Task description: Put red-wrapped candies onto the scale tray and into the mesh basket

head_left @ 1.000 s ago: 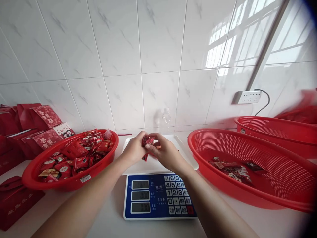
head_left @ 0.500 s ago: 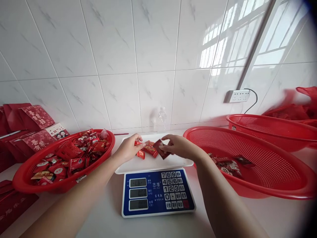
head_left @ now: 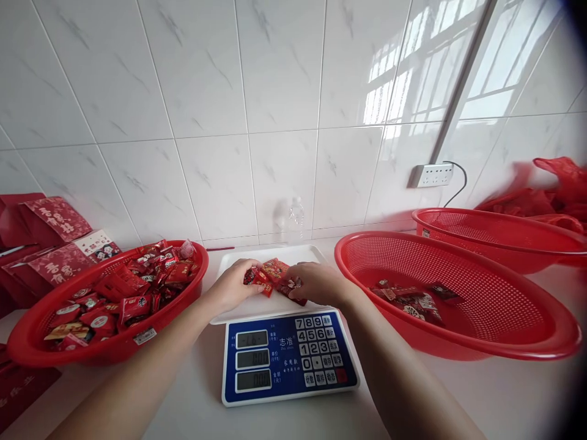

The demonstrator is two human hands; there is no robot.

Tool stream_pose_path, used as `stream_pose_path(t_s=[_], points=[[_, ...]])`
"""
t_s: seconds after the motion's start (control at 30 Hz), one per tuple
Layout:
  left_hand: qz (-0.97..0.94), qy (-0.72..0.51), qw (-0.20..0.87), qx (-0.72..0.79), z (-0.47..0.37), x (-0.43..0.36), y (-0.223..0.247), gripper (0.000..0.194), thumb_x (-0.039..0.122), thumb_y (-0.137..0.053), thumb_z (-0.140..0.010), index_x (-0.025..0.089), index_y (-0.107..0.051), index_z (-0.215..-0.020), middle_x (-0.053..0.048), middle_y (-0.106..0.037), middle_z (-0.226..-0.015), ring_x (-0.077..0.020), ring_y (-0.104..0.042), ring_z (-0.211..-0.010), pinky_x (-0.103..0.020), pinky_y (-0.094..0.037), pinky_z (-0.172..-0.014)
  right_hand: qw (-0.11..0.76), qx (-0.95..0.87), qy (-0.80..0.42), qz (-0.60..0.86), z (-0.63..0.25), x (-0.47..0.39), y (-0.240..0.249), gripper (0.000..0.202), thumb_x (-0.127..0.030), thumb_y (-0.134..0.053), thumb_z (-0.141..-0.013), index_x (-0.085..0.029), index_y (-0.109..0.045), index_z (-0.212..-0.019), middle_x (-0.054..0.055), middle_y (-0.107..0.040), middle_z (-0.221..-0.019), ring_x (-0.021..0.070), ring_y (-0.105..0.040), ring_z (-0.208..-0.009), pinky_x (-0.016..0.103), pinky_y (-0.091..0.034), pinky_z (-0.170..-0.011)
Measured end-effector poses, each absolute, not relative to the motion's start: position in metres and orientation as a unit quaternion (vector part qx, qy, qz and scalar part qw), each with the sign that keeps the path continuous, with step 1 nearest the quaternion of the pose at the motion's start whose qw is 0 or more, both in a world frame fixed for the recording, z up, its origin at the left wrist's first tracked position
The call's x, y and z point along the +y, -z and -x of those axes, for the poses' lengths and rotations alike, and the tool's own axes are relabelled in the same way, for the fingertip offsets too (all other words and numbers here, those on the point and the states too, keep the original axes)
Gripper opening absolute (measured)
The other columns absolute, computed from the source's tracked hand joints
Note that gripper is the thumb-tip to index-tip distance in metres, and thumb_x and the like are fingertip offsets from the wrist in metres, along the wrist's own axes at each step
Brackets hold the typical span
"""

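Note:
Red wrapped packets [head_left: 275,269] lie on the white tray [head_left: 238,315] of a blue-faced scale [head_left: 290,354]. At the tray's left side, my left hand [head_left: 236,284] has its fingers closed round small red packets [head_left: 262,280]. Opposite it, my right hand [head_left: 316,282] grips a dark red packet [head_left: 293,292] low over the tray, its fingertips partly hidden. The packets at both hands meet near the middle of the tray.
A red basket [head_left: 107,356] full of packets stands left, beside red gift bags [head_left: 59,220]. Another red basket [head_left: 499,342] with a few packets is on the right, a further one [head_left: 499,235] behind it. A clear bottle [head_left: 296,220] stands by the wall.
My right hand has moved lower and inward with the dark packet, which now lies close to the red ones. My left hand has curled further round its packets. The view has shifted slightly.

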State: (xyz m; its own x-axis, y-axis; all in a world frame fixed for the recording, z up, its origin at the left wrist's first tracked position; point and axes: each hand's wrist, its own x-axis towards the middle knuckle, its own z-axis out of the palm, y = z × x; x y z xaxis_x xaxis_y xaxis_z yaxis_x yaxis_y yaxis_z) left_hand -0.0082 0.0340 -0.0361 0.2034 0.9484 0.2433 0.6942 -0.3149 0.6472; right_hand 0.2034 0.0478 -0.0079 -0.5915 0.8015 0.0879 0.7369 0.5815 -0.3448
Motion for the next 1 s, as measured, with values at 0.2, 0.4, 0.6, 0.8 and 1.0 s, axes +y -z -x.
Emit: stream_pose_path(t_s=[0.2, 0.4, 0.6, 0.8, 1.0], points=[[-0.783, -0.318, 0.145, 0.514, -0.001, 0.036, 0.038, 0.048, 0.013, -0.062, -0.069, 0.023, -0.054, -0.115, -0.007, -0.052, -0.123, -0.0231, -0.047, -0.118, -0.037, -0.036, -0.101, 0.122, -0.865, -0.130, 0.469, -0.203, 0.055, 0.015, 0.033, -0.019, -0.056, -0.067, -0.024, -0.065, -0.099, 0.007, -0.064, -0.098, 0.0223, -0.057, -0.090, 0.029, -0.041, -0.068], [-0.750, -0.338, 0.196, 0.533, 0.012, 0.032, 0.027, 0.052, 0.000, -0.045, -0.066, 0.022, -0.056, -0.112, -0.006, -0.052, -0.127, -0.0193, -0.051, -0.117, -0.036, -0.040, -0.099, 0.144, -0.858, -0.135, 0.475, -0.205, 0.057, 0.014, 0.033, -0.022, -0.056, -0.071, -0.021, -0.063, -0.103, 0.008, -0.063, -0.101, 0.0226, -0.056, -0.094, 0.030, -0.042, -0.072], [-0.655, -0.434, 0.252, 0.564, 0.016, 0.015, 0.009, 0.045, 0.008, -0.047, -0.070, 0.022, -0.055, -0.113, -0.008, -0.061, -0.118, -0.0220, -0.056, -0.112, -0.038, -0.046, -0.093, 0.178, -0.829, -0.107, 0.519, -0.219, 0.063, 0.010, 0.033, -0.031, -0.050, -0.081, -0.020, -0.061, -0.110, 0.010, -0.063, -0.110, 0.0233, -0.057, -0.097, 0.033, -0.043, -0.076], [-0.647, -0.494, 0.226, 0.535, 0.007, 0.012, 0.020, 0.034, 0.013, -0.054, -0.071, 0.018, -0.057, -0.105, -0.008, -0.062, -0.116, -0.0212, -0.055, -0.114, -0.038, -0.043, -0.097, 0.176, -0.814, -0.103, 0.544, -0.228, 0.062, 0.007, 0.036, -0.035, -0.050, -0.082, -0.019, -0.059, -0.113, 0.010, -0.065, -0.110, 0.0235, -0.059, -0.096, 0.033, -0.045, -0.074], [-0.760, -0.383, 0.195, 0.487, -0.015, 0.020, 0.033, 0.035, 0.011, -0.049, -0.078, 0.023, -0.058, -0.109, -0.003, -0.063, -0.116, -0.0170, -0.057, -0.109, -0.034, -0.042, -0.098, 0.177, -0.823, -0.119, 0.526, -0.222, 0.059, 0.006, 0.039, -0.035, -0.049, -0.082, -0.019, -0.058, -0.116, 0.008, -0.066, -0.109, 0.0220, -0.060, -0.096, 0.032, -0.045, -0.075]])
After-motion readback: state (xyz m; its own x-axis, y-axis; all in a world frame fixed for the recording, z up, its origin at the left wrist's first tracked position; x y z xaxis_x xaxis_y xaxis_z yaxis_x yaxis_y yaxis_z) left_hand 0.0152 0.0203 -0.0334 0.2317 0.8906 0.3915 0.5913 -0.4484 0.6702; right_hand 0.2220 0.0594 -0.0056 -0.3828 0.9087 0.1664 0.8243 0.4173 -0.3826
